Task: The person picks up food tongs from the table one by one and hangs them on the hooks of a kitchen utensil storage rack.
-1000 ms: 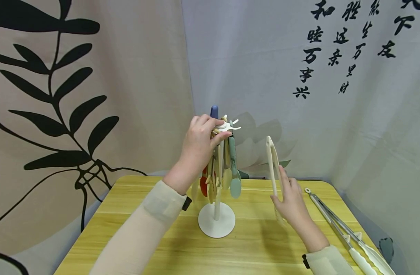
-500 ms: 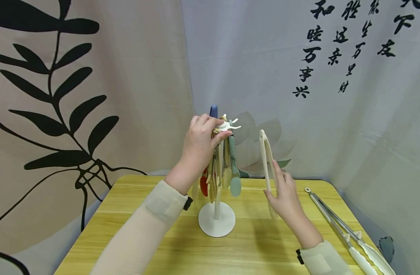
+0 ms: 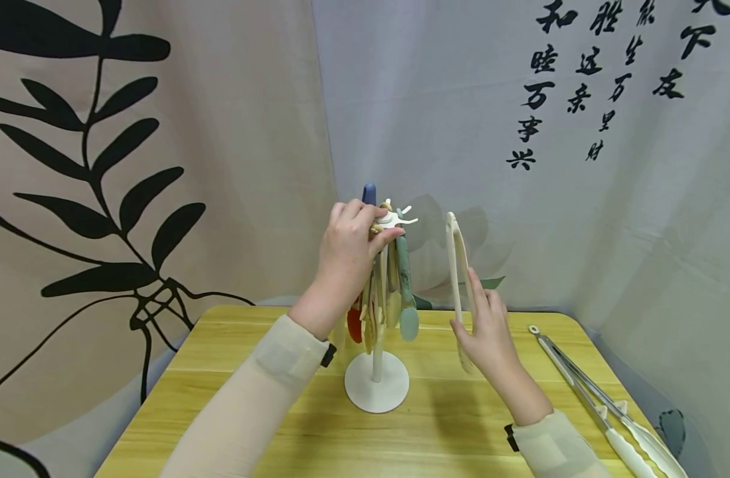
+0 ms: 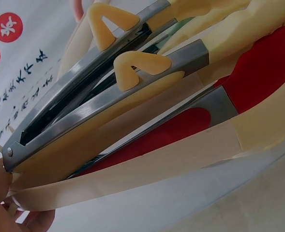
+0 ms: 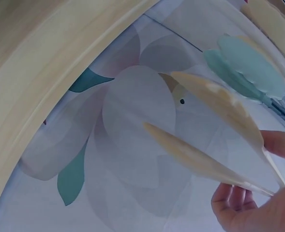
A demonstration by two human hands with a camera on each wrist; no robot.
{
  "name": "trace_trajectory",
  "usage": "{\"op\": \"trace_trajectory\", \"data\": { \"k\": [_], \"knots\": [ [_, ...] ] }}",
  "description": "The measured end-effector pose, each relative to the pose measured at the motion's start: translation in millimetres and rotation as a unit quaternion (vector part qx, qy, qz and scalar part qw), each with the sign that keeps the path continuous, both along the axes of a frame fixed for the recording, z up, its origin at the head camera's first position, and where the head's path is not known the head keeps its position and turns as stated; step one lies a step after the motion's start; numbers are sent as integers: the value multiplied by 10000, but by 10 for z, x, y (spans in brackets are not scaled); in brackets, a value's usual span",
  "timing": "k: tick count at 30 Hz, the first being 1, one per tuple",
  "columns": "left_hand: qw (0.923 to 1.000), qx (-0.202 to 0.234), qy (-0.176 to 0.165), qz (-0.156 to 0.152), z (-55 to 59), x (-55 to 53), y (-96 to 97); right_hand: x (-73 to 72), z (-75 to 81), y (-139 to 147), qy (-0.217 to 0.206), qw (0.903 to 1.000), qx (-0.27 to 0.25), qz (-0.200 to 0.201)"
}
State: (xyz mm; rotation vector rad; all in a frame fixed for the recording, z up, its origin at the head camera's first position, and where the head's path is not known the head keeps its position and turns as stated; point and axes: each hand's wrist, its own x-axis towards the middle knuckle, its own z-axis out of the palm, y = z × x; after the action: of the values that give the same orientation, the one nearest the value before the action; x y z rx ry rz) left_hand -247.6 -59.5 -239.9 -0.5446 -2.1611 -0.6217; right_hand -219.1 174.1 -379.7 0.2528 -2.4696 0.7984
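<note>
My left hand (image 3: 351, 242) pinches the white hooked top (image 3: 391, 219) of a display stand, thumb below and fingers above. Several tongs hang from the stand, including sage-green tongs (image 3: 408, 299), red-tipped tongs (image 4: 273, 58) and steel tongs with yellow tips (image 4: 132, 77). A blue handle end (image 3: 369, 194) sticks up behind the hand. To the right of the stand, my right hand (image 3: 487, 332) grips cream tongs (image 3: 453, 265) upright above the table, thumb on one arm and fingers on the other. Their two tips (image 5: 200, 157) are spread apart in the right wrist view.
The stand's round white base (image 3: 376, 398) rests on the wooden table (image 3: 269, 392). Long steel tongs with white grips (image 3: 598, 398) lie along the table's right side. A printed curtain (image 3: 251, 133) hangs behind the table.
My right hand and the cream tongs have moved left and slightly up, closer to the stand. My left hand stays on the stand's top.
</note>
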Motion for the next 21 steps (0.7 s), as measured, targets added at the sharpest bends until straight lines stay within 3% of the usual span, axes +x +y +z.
{"op": "trace_trajectory", "data": {
  "k": [7,21],
  "knots": [
    [9999,21,126,63,-11,-3,19,5,61,-55,168,9998,-56,65],
    [9991,-59,347,251,-28,-10,52,0,131,-145,106,9994,-280,147]
  ]
}}
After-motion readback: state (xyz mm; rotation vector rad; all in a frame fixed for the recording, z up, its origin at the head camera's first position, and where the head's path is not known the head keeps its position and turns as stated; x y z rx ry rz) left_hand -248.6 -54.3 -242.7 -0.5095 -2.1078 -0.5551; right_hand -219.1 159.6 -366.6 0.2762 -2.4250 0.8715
